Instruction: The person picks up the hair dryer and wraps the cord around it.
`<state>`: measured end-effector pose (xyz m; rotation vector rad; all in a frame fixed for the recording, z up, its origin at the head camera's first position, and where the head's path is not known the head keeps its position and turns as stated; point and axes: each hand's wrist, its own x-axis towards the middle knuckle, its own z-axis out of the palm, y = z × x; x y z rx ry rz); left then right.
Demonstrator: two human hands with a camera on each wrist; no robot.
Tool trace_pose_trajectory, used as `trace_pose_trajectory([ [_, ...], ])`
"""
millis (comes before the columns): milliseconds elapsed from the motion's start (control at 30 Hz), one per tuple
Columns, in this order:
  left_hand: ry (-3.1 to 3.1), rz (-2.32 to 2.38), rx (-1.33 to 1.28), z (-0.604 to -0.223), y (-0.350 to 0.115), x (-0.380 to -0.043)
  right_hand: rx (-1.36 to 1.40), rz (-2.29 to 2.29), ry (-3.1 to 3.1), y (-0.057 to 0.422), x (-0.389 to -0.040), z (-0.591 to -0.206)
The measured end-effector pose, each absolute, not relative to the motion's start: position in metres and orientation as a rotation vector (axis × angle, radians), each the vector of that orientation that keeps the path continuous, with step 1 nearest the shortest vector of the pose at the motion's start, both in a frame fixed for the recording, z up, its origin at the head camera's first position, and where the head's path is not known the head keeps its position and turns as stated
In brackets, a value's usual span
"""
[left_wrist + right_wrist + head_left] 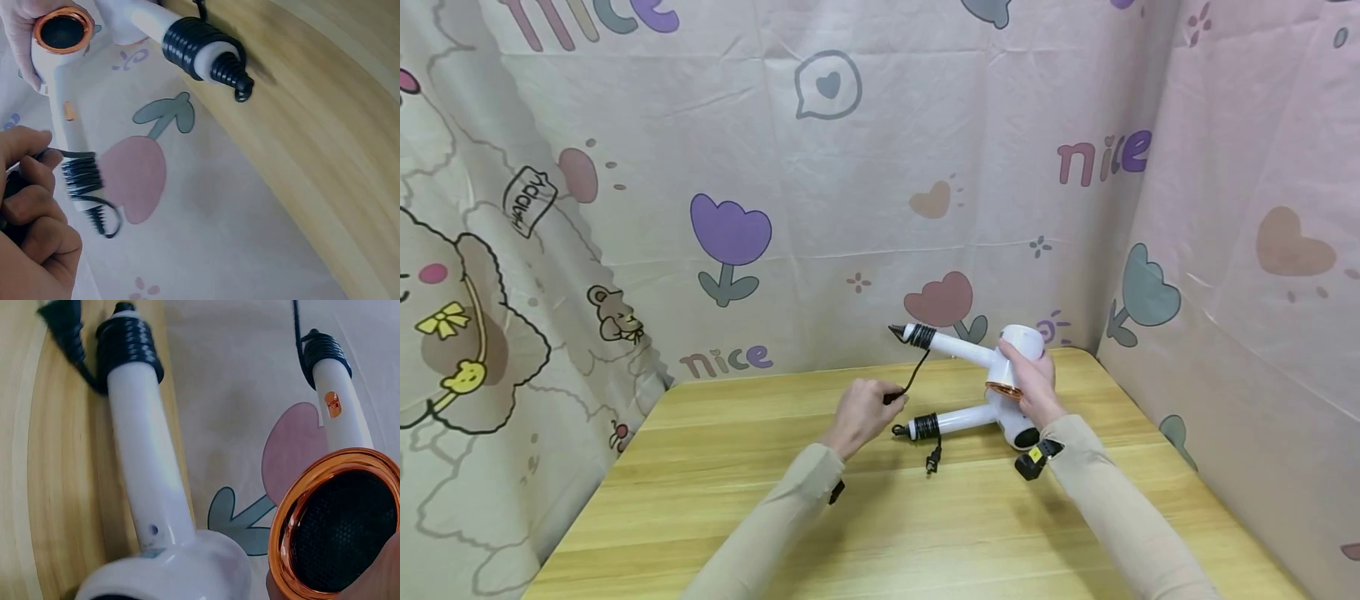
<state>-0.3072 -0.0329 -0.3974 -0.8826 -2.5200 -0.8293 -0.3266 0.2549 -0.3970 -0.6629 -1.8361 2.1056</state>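
Note:
My right hand [1037, 387] grips a white hair dryer [962, 348] by its head, lifted above the table. Its handle points left, with black cord [82, 176] wound round the handle's end. A copper-coloured ring [284, 534] frames its dark mesh, seen in the right wrist view. My left hand [862, 415] pinches the free end of that cord, its fingers curled round a dark piece largely hidden in the palm. Just below, a second white hair dryer [967, 418] lies on the table, cord coiled on its handle and its black plug [933, 460] hanging loose toward me.
The wooden table [737, 525] runs up to a printed curtain [850, 208] at the back and both sides. Dark wrist cameras [1033, 458] sit at my sleeves.

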Motion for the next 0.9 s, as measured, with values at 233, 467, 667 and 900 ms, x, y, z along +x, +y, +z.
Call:
trace_pose_trajectory([
  [233, -2.347, -0.797, -0.937, -0.392, -0.033, -0.307, -0.605, 1.857, -1.996, 0.253, -0.322, -0.398],
  [467, -2.225, -0.667, -1.022, -0.379, -0.033, -0.312, -0.487, 1.663, -2.123, 0.252, -0.319, -0.395],
  [667, -2.17, -0.469, -1.07, -0.363, -0.035, -0.316, -0.335, 1.506, -2.265, 0.253, -0.316, -0.39],
  [900, -2.059, -0.414, -1.086, -0.353, -0.034, -0.324, -0.141, 1.396, -2.387, 0.25, -0.312, -0.39],
])
